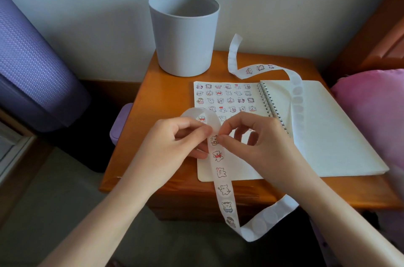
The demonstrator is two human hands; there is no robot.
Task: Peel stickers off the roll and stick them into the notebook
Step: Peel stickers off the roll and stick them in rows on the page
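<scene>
Fig.: L to R, all places given w.r.t. the notebook [328, 131]. Far left of it, a purple textured mat roll [32, 58]. Nearer its left edge, a small purple box [119, 126] sits below table level. Behind its left page a grey tub [184, 34] stands on the table [166, 91]. Over the lower left page the left hand [183, 135] pinches the sticker strip [223, 190], fingers curled, with the backing bent over in a loop just above the grip. The strip drops from there across the notebook's front edge, loops below the table and returns over the right page beside the spiral binding [271, 104]. Its free end curls up behind the notebook. The right hand [258, 135], thumb and forefinger closed narrow, nips the edge of one sticker [214, 139] on the strip, other fingers curled clear. The left page carries rows of stuck stickers [225, 96]; the right page is blank. Right of the notebook, a pink cushion [371, 100]. Handling (est.): backing is thin, light and limp, so it needs a steadying pinch close to the sticker. The sticker is small, flimsy and tacky underneath, apt to fold on itself or tear, so lift by an edge w/ a fingernail and touch the adhesive little. Labels: cartoon animal prints only; no brand or legible writing.
</scene>
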